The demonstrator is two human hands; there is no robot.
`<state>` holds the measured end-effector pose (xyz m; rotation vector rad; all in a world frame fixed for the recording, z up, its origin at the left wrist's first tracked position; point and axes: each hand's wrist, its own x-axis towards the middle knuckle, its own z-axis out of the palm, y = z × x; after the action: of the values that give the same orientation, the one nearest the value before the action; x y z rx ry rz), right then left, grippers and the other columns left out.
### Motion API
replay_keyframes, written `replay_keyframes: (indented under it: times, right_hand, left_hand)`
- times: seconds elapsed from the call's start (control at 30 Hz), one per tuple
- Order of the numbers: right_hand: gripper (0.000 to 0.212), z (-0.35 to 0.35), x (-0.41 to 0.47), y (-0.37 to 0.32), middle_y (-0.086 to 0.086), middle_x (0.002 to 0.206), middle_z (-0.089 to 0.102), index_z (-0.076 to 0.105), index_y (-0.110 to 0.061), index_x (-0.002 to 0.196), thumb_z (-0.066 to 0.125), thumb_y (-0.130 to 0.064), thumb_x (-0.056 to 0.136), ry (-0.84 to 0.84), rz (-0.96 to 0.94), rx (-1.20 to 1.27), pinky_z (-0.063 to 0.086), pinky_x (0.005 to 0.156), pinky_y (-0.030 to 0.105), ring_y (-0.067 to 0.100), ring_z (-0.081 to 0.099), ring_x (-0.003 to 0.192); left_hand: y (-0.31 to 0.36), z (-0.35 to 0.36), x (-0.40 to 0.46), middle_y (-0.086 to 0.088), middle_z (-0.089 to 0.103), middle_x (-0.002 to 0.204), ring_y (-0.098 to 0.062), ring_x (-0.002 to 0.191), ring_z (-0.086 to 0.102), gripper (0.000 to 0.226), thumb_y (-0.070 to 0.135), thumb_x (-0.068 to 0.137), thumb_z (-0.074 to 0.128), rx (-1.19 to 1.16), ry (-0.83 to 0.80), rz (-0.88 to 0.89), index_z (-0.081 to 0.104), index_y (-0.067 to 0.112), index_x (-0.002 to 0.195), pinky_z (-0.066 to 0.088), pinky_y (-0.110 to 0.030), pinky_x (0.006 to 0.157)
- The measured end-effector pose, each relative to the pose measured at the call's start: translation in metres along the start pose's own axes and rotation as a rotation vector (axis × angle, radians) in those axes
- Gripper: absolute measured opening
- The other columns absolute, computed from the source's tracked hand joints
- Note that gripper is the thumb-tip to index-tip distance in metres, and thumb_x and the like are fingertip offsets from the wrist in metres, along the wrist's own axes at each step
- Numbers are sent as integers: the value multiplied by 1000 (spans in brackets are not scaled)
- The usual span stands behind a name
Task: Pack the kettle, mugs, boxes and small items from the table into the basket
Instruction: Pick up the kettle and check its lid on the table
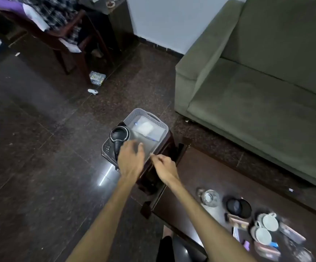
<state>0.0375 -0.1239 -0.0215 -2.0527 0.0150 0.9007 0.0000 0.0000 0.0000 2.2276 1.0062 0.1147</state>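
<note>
Left hand [129,157] hangs spread and released over the kettle [119,138] seated in the basket's [158,124] near-left corner, right hand [164,165] loosely curled at its rim, grasping nothing discernible; next, presumably, the mugs [266,226] on the bench [200,178].

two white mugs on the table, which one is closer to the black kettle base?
The farther mug, with its handle at the top. It sits just right of the black kettle base. The other mug lies nearer the camera, below it.
</note>
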Motion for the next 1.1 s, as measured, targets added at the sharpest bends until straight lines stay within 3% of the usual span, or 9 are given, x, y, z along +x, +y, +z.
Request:
replay_keyframes:
  times: [0.1, 0.3, 0.47, 0.67, 0.73, 0.83, 0.9, 0.97, 1.1]
  right_hand:
    - [51, 53, 37, -9, 2, 114, 79, 79, -20, 110, 59, -64, 94, -101, 62, 127, 50, 102, 33, 23, 69, 116]
    - [56, 131, 89, -14, 6, 113, 78, 75, -13, 110, 61, -64, 93, -204, 103, 298, 49, 97, 36, 22, 69, 109]
    - [67, 184, 115, -8, 11, 106, 79, 74, -18, 96, 52, -77, 74, -173, 102, 364, 53, 96, 45, 32, 70, 107]
    - [47, 201, 134, 0, 9, 104, 79, 74, -7, 108, 51, -47, 102, -157, 83, 550, 55, 92, 41, 20, 71, 98]
    - [47, 211, 135, 0, 4, 104, 79, 74, -9, 107, 49, -49, 103, -143, 56, 578, 56, 93, 37, 15, 72, 99]
    - [50, 229, 135, 5, -2, 113, 80, 74, -24, 112, 49, -65, 97, -52, -8, 620, 57, 102, 46, 14, 73, 112]
    - [48, 227, 133, 7, -6, 102, 79, 73, -23, 105, 48, -63, 99, 18, -70, 608, 60, 91, 38, 8, 74, 102]
    - [44, 214, 128, 7, -18, 77, 68, 67, -27, 84, 46, -62, 102, 96, -160, 561, 52, 72, 29, 2, 65, 77]
    - [50, 189, 130, 9, -17, 51, 52, 49, -33, 60, 46, -58, 103, 182, -293, 452, 38, 67, 34, 3, 45, 56]
  left_hand:
    - [-44, -10, 56, -12, 63, 134, -31, 129, 55, 41, 33, 96, 68, -115, 137, -115, 63, 9, 128, 41, -43, 109]
    - [-105, -3, 137, -14, 41, 162, -31, 150, 39, 84, 52, 92, 70, -208, 15, -326, 41, 6, 156, 34, -47, 123]
    - [-127, 23, 153, -4, 66, 131, -26, 125, 61, 64, 63, 84, 64, -276, -31, -314, 61, 14, 124, 48, -47, 109]
    - [-131, 38, 156, 1, 68, 131, -21, 124, 62, 72, 64, 79, 64, -412, 52, -323, 58, 21, 136, 46, -47, 113]
    - [-135, 40, 158, 2, 67, 131, -20, 124, 61, 71, 63, 79, 65, -443, 45, -338, 58, 23, 137, 46, -46, 113]
    - [-135, 41, 159, 4, 67, 131, -18, 124, 61, 68, 63, 81, 63, -445, 38, -328, 58, 24, 136, 46, -45, 114]
    - [-131, 41, 159, 2, 67, 130, -19, 124, 61, 65, 63, 84, 62, -421, 38, -311, 59, 22, 134, 46, -46, 113]
    - [-125, 42, 158, 1, 68, 127, -21, 121, 62, 64, 62, 84, 60, -390, 52, -301, 60, 19, 131, 46, -47, 112]
    - [-110, 44, 155, -3, 68, 126, -23, 119, 62, 59, 60, 88, 55, -367, 87, -324, 62, 16, 128, 46, -44, 107]
